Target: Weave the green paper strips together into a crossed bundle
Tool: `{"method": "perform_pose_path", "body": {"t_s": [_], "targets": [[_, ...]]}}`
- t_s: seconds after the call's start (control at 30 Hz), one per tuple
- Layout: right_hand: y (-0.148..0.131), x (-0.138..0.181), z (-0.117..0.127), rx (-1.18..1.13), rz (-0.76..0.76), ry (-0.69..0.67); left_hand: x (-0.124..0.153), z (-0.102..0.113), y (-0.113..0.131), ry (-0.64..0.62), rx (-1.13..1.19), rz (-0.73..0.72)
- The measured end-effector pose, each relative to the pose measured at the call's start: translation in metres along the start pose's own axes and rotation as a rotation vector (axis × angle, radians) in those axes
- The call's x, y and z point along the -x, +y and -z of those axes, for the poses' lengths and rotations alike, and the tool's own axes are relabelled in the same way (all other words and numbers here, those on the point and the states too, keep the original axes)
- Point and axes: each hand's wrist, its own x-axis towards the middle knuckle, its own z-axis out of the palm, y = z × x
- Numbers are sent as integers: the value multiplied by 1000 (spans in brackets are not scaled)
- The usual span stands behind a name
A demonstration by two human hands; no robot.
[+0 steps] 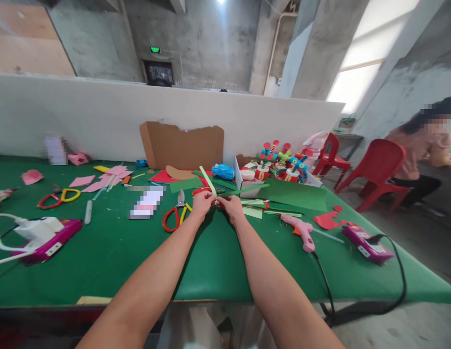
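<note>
Over the green table, my left hand and my right hand meet, both closed in a pinch. A light green paper strip sticks up from the left fingertips. From the right fingers a darker green paper strip runs out to the right. The strips come together between the fingertips; how they join there is too small to tell. Red-and-yellow-handled scissors lie just left of my left hand. Behind my hands is a dark green folded paper spring, partly hidden.
A white box holds several paper-spring figures. On the right are a pink glue gun, green paper and a purple power strip. Another purple power strip, pink paper and more scissors lie left. A person sits far right.
</note>
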Motion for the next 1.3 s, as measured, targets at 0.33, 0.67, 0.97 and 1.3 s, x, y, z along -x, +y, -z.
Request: {"method": "perform_pose_path", "body": {"t_s": [0.33,0.67,0.97,1.3], "targets": [[-2,-1,0,-96,-1,3,2,-1,2,-95,103,46],[1,-2,3,-89,29,10,1,1,0,-107,118,51],[1,-5,3,-141,1,-16,1,1,4,-72,197,65],[-1,-3,8,-288,-66,-73,5,-2,7,-97,143,19]]}}
